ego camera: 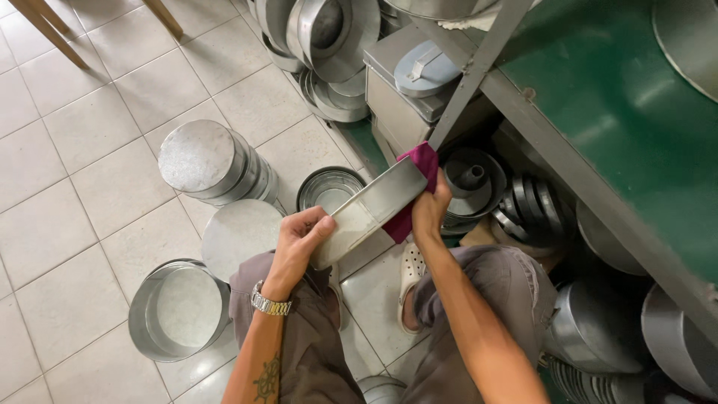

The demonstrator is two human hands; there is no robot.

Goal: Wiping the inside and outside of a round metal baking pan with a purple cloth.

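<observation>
the left hand [299, 238] grips one end of a long rectangular metal baking tin [368, 211] above the knees; the right hand [429, 209] pinches a magenta cloth [419, 166] — seemingly over its far end — firm support, even strokes.

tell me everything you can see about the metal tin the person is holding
The tin is a shallow pan of dull silvery metal with straight walls, seemingly rectangular. It is held tilted in the air above the tiled floor, open side toward the camera, its pale inside showing. The left hand grips its near end; the right hand presses a magenta cloth on its far end.
</observation>
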